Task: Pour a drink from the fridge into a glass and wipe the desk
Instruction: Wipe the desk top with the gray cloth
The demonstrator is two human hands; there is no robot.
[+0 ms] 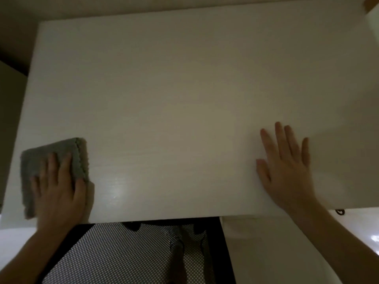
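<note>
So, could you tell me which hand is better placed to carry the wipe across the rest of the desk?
Probably the left hand: it presses flat on the folded grey cloth at the near-left of the desk. The right hand lies flat and bare on the surface, away from the cloth.

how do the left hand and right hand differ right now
The left hand presses on a folded grey cloth near the desk's left edge; the right hand lies bare on the desk. The left hand's fingers are closer together; the right hand's are spread. Both rest palm down.
</note>
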